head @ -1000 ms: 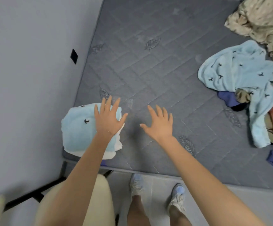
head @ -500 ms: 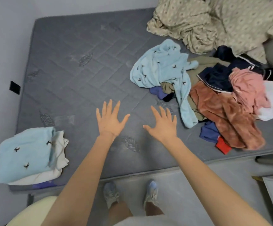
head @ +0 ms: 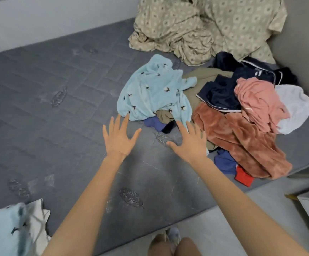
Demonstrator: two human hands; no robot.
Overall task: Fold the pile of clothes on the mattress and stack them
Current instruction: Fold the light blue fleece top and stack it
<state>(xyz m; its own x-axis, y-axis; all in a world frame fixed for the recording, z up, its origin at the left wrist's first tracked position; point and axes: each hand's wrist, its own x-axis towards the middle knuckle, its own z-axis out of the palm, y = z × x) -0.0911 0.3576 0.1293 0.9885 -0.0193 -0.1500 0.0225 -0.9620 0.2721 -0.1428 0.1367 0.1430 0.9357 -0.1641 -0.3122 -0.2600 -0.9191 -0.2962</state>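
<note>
Folded stack (head: 11, 230) is sitting at the mattress (head: 48, 108) corner. My left hand (head: 119, 137) and right hand (head: 188, 143) are hovering splayed, gripping nothing, beside the light blue fleece garment (head: 153, 89) — it's tangled in the pile (head: 242, 141), so tugging risks dragging neighbours off the edge.

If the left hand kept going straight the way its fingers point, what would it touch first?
Probably the light blue printed garment, whose near edge lies just beyond the left hand. How high the hand is above the mattress is unclear.
</note>
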